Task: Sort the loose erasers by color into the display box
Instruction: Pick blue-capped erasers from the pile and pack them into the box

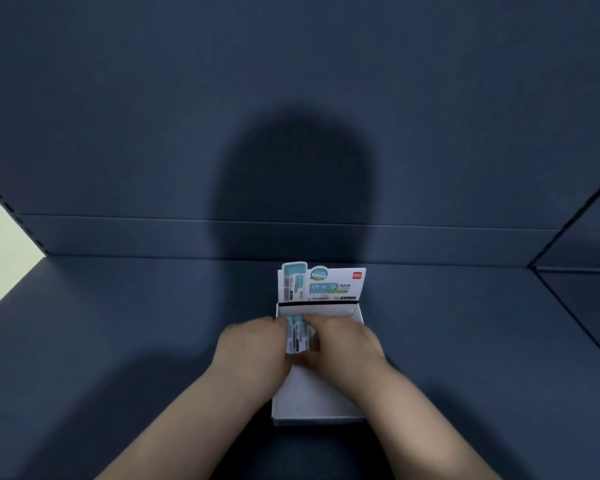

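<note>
A white cardboard display box (pixel 314 400) stands on the dark blue shelf, its printed header card (pixel 326 284) upright at the back. Inside its far left part lie a few blue-and-white sleeved erasers (pixel 299 336) packed side by side. My left hand (pixel 253 351) presses against the erasers from the left, fingers curled round them. My right hand (pixel 343 344) holds them from the right, thumb below and fingers on top. The near part of the box floor shows bare white.
The dark blue shelf surface (pixel 118 341) spreads around the box, with a back wall (pixel 291 98) close behind it. A pale wall (pixel 0 244) shows at the far left edge. A shelf side panel (pixel 582 289) angles in at right.
</note>
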Demonstrator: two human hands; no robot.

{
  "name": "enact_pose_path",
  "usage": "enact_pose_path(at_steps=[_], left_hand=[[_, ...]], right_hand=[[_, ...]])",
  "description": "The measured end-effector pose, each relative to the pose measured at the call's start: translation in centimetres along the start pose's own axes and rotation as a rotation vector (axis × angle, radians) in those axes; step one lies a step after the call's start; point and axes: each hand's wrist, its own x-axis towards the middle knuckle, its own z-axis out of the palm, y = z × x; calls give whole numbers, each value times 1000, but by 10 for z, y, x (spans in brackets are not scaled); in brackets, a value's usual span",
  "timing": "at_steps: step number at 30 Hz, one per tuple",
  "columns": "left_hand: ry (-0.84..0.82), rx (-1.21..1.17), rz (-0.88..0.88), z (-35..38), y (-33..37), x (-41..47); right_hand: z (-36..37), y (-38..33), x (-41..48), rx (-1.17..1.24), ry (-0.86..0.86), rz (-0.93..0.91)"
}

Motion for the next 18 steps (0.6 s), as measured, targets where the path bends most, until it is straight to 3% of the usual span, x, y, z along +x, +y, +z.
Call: enact_pose_path(at_steps=[4, 11, 18], left_hand=[[-13, 16, -35, 1, 4, 1], [43, -243, -73, -3, 1, -5], [39, -318, -106, 0, 1, -6]], right_hand=[[4, 1, -1, -23, 21, -31], [10, 1, -2, -62, 75, -77], [11, -2, 2, -18, 41, -70]])
